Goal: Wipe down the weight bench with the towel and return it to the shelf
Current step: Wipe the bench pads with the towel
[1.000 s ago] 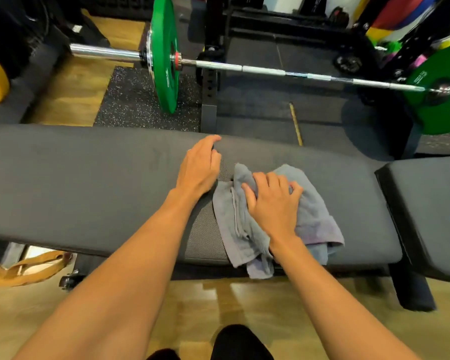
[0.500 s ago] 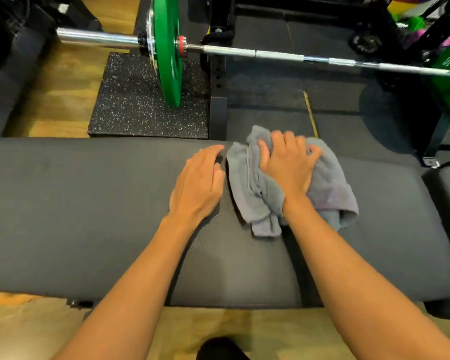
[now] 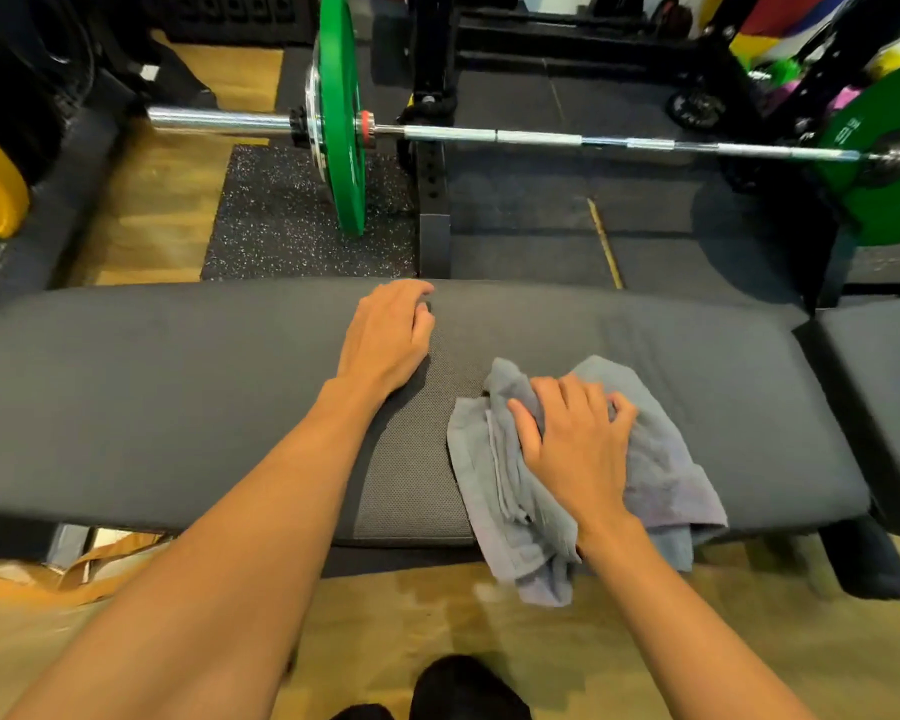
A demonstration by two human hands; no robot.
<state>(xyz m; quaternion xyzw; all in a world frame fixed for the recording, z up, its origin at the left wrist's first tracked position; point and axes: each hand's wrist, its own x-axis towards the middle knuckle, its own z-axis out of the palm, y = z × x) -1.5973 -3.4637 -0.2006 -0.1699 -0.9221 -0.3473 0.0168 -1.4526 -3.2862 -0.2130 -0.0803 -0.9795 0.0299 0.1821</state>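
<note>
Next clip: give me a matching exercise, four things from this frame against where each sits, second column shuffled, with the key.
Things:
1. towel
2. left hand
3. right hand
4. barbell

Places:
A. flat on the bare bench pad
B. beyond the bench, carrying green plates
C. pressed on top of the towel
D. draped over the bench's near edge

Pairs: 1-D, 2-A, 3-C, 4-B

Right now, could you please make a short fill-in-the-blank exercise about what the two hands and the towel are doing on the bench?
1. The right hand presses the grey ____ onto the bench pad.
2. The left hand lies ____ on the pad, holding nothing.
3. Part of the towel hangs over the ____ edge of the pad.
4. The plates on the barbell behind the bench are ____.

Missing words: towel; flat; near; green
</note>
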